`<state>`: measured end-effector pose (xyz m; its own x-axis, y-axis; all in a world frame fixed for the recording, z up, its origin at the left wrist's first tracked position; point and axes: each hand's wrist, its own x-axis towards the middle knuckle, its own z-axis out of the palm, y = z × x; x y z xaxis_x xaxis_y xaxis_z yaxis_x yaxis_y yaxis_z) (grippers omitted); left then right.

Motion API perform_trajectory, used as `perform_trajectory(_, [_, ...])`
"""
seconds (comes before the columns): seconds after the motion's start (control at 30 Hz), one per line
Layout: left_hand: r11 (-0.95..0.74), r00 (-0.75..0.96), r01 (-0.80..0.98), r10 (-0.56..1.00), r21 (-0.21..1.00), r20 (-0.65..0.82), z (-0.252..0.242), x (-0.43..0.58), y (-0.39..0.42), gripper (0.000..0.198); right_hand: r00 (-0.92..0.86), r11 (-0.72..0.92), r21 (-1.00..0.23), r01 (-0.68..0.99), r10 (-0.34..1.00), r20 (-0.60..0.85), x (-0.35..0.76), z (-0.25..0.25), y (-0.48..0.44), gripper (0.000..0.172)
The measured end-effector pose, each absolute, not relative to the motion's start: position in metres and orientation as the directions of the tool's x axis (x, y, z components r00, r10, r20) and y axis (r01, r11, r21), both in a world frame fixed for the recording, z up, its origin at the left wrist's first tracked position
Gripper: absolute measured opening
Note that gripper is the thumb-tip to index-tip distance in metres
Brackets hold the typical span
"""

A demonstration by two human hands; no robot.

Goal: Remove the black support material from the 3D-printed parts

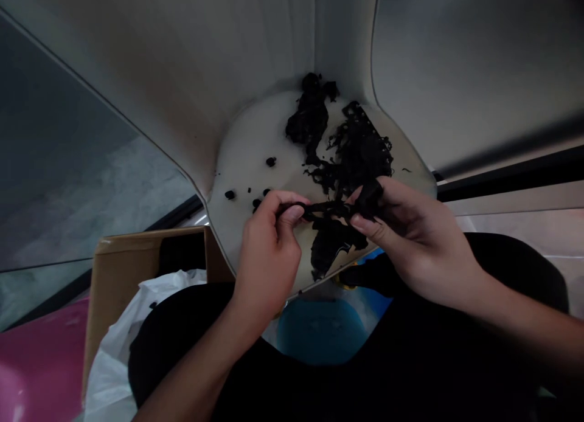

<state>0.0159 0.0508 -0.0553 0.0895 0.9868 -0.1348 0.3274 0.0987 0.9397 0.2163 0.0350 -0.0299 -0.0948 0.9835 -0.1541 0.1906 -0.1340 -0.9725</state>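
Observation:
Both hands pinch a ragged black strip (pixel 326 211) above a cream moulded shell (pixel 255 136), possibly a chair seat. My left hand (pixel 267 252) grips the strip's left end between thumb and fingers. My right hand (pixel 401 233) holds its bunched right end. Shredded black material, perhaps perished foam or rubber, lies on the shell in a clump (pixel 310 118) and a perforated, torn mass (pixel 360 154). Another black piece (pixel 331 249) lies below the strip, close to both hands. Small black crumbs (pixel 271 162) are scattered near my left hand.
A cardboard box (pixel 123 288) stands at lower left, with a white plastic bag (pixel 118 349) at its front. A blue basin (pixel 319 331) sits below the shell's front edge. A pink object (pixel 41 361) shows at far lower left, and dark clothing fills the bottom.

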Motion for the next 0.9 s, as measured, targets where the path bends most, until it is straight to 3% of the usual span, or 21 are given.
perform_trajectory(0.1, [0.137, 0.087, 0.307, 0.981, 0.942, -0.171, -0.057, 0.013, 0.056, 0.016, -0.062, -0.115, -0.972, 0.207, 0.989, -0.13, 0.213, -0.033, 0.032, 0.031])
perform_trajectory(0.17, [0.228, 0.108, 0.202, 0.961, 0.952, -0.253, -0.055, 0.01, 0.058, 0.013, -0.039, -0.104, -0.971, 0.217, 0.993, -0.115, 0.213, -0.031, 0.029, 0.028])
perform_trajectory(0.27, [0.421, 0.255, -0.008, 0.878, 0.907, -0.405, -0.047, 0.004, 0.056, 0.013, 0.007, -0.11, -0.969, 0.219, 0.994, -0.111, 0.217, -0.022, 0.02, 0.018])
perform_trajectory(0.37, [0.507, 0.377, -0.091, 0.814, 0.857, -0.441, -0.038, -0.004, 0.049, 0.017, -0.002, -0.169, -0.973, 0.154, 0.985, -0.171, 0.225, -0.014, 0.012, 0.006])
perform_trajectory(0.5, [0.449, 0.357, 0.037, 0.828, 0.893, -0.432, -0.035, -0.011, 0.04, 0.01, -0.022, -0.229, -0.965, 0.131, 0.972, -0.234, 0.229, -0.016, 0.017, 0.005])
perform_trajectory(0.7, [0.285, 0.424, 0.138, 0.848, 0.949, -0.316, -0.046, -0.011, 0.038, 0.012, -0.102, -0.184, -0.953, 0.239, 0.972, -0.213, 0.211, -0.034, 0.035, 0.03])
perform_trajectory(0.8, [0.231, 0.416, 0.106, 0.873, 0.967, -0.254, -0.049, -0.009, 0.041, 0.012, -0.072, -0.116, -0.95, 0.29, 0.987, -0.143, 0.205, -0.043, 0.036, 0.02])
perform_trajectory(0.9, [0.178, 0.384, 0.066, 0.904, 0.982, -0.189, -0.05, -0.009, 0.045, 0.013, -0.079, -0.006, -0.939, 0.343, 0.996, -0.035, 0.207, -0.049, 0.036, 0.044])
